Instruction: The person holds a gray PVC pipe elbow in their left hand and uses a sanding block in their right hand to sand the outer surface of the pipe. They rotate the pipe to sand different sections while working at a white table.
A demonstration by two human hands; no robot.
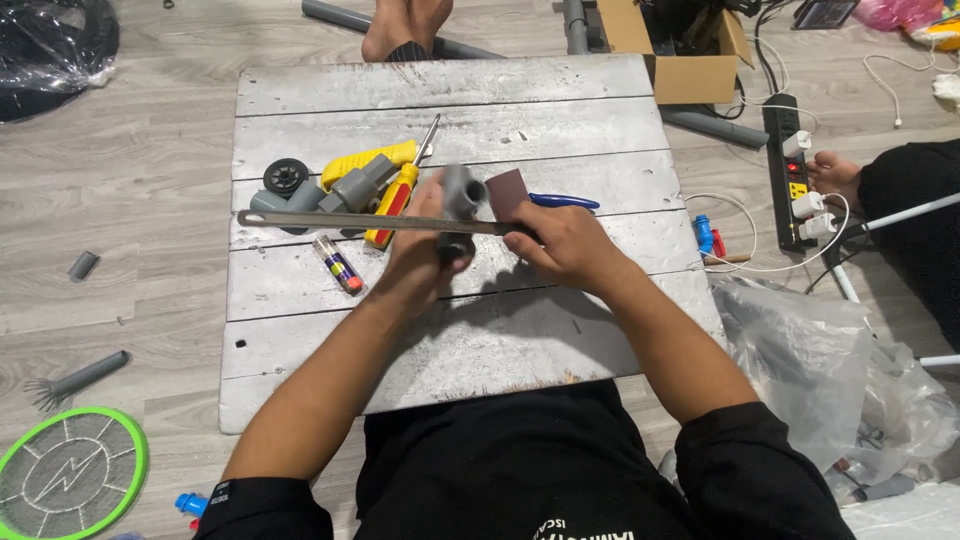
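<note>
Near the middle of the table (300, 90), the left hand (425, 245) had its fingers closed around a short grey pipe fitting (460, 195), held upright just above the boards. The right hand (560, 245) gripped one end of a long flat metal blade (370, 220) laid across the fitting. The fitting looked light, rigid and smooth, so probably slippery; a full wrap around its body seemed the surest hold.

Black short-sleeved shirt with white print, bare forearms
</note>
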